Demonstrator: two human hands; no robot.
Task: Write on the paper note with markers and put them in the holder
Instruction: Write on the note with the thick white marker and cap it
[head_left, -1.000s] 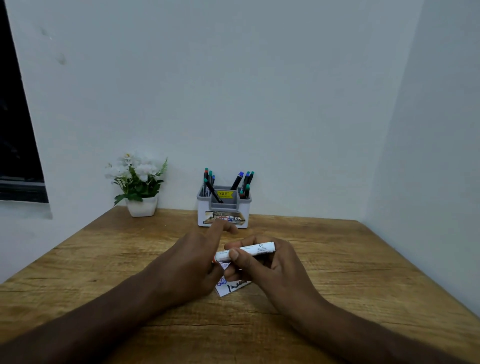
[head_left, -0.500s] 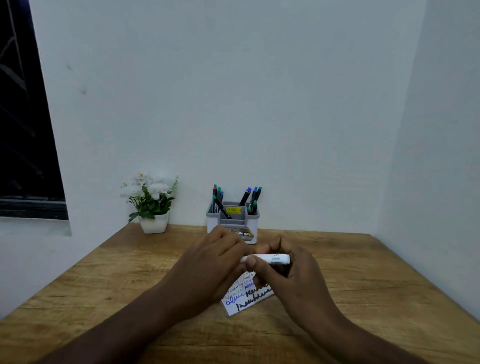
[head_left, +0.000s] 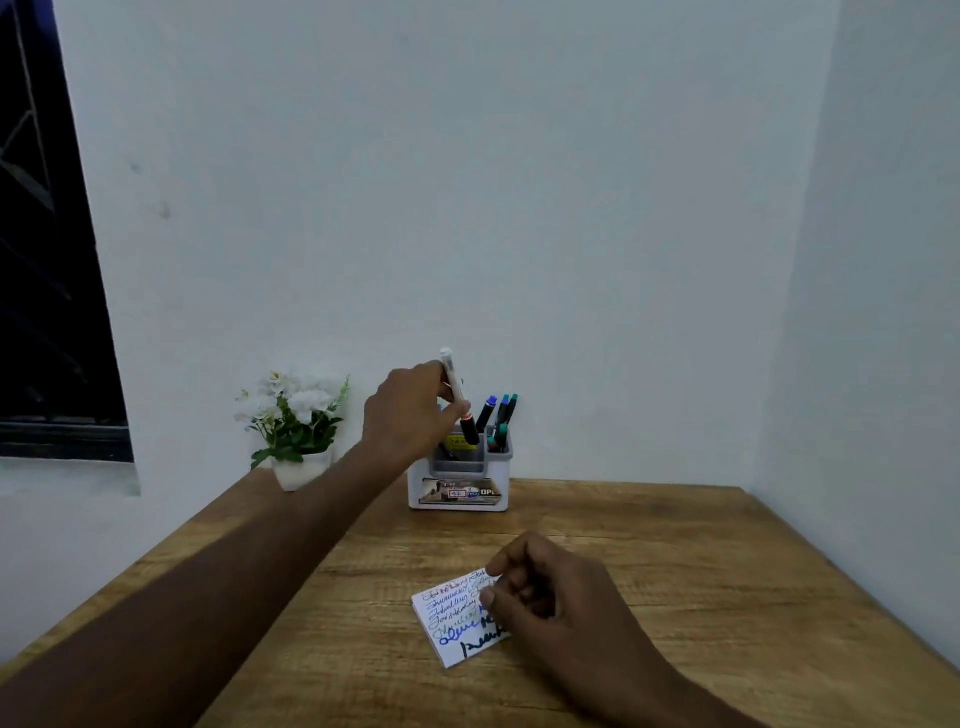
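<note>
Left hand (head_left: 410, 410) is gripping a white marker (head_left: 457, 397) over the holder (head_left: 460, 475) at frame centre; right hand (head_left: 556, 608), fingers curled, is resting on the paper note (head_left: 457, 618) below it.

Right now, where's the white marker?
In the head view, the left hand holds the white marker cap-down over the holder at the table's far edge, right of the flower pot.

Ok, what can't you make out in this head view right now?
- Paper note: right edge hidden under the right hand; handwriting too small to read.
- Holder: left compartments hidden behind the left hand.
- Marker: whether its capped tip is inside the holder yet is unclear.
</note>
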